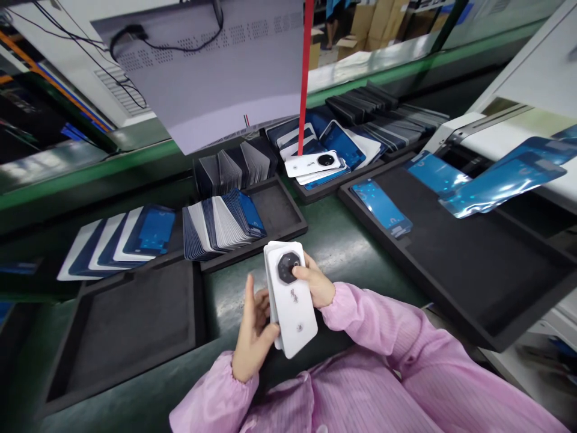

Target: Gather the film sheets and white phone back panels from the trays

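Observation:
A small stack of white phone back covers (295, 325), each edge slightly offset, is held tilted in front of my chest. The top cover has a round black camera ring (288, 267) and small dark markings. My right hand (318, 282) grips the stack's upper right side, its thumb lying over the camera ring. At the lower left edge, my left hand (256, 337) holds the stack with its thumb against the side. Its index finger points up, apart from the covers, and the other fingers are curled, partly hidden behind the stack.
Black foam trays (135, 325) lie on the green bench (229, 300). Fanned rows of white and dark blue covers (220, 225) stand in trays ahead. Another white cover (313, 162) tops a pile behind. Blue film-covered panels (381, 204) are at right. A grey metal panel (225, 84) hangs overhead.

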Motion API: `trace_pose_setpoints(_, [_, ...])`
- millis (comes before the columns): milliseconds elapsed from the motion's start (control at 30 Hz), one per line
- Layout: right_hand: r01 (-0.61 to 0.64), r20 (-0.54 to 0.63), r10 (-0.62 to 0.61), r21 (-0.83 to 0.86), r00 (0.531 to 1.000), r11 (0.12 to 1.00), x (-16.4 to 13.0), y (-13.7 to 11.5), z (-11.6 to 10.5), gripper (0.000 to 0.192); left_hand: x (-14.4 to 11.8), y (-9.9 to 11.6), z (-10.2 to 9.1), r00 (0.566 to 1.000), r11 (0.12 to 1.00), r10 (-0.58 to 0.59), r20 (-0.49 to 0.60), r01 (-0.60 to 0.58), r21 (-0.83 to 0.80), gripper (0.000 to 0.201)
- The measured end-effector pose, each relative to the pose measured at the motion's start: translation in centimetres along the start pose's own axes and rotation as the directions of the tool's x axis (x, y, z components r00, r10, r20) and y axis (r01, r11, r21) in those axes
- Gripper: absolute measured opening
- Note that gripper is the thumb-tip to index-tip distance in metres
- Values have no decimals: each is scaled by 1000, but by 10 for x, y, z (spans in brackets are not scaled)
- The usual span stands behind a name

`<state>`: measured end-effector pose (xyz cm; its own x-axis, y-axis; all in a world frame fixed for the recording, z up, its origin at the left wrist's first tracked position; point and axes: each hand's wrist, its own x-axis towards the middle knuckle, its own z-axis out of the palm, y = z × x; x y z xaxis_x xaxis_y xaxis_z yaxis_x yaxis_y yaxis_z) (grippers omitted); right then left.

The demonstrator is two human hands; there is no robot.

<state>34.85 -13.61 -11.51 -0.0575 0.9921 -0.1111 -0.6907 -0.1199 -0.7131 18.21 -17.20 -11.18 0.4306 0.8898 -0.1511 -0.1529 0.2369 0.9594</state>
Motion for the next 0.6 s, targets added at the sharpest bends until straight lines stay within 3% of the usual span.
trace_pose_setpoints(67, [-54, 13, 53, 58, 998, 997, 1, 1, -1, 54, 0, -4, 4, 994, 952, -75, 74, 94, -290, 80])
trace_pose_setpoints(100, [-51, 14, 50, 64, 999, 997, 1, 1, -1, 54, 0, -6, 6, 978, 901, -129, 166, 186, -391, 77])
trace_pose_setpoints(167, [-29, 22, 28, 38, 999, 999, 0, 2, 1, 55, 0, -11, 7, 907, 797, -197, 371, 369, -479, 77])
trace_pose_setpoints(233, [-39, 30, 39, -8, 999, 999, -1, 1, 3, 56, 0, -14, 6, 855, 752, -202, 477, 447, -483, 77])
trace_pose_setpoints(433, [-137, 76, 152, -172, 985, 975, 5, -7, 0, 50, 1, -4, 3, 886, 791, -194, 421, 395, -467, 64])
trace_pose_setpoints(600, [-134, 140, 182, -295, 973, 946, 5, -9, -4, 51, 0, -4, 3, 921, 839, -236, 310, 354, -413, 48])
